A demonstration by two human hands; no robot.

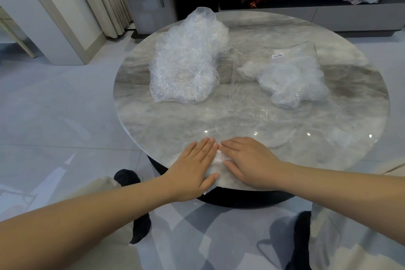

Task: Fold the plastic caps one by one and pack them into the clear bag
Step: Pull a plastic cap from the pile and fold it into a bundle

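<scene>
Bare forearms, no sleeves; pale trousers [341, 245]; black slippers [127, 178].

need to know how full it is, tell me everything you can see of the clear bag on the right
The clear bag lies flat on the right of the round marble table. It is thin, glossy, see-through plastic with a small white barcode label near its far edge. A crumpled white mass of caps fills its right part; the left part looks flat. Neither hand touches it.

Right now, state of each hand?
Left hand: open, fingers flat, pressing the thin clear crinkled plastic cap onto the round grey marble table.
Right hand: open, pressing the same cap.
</scene>
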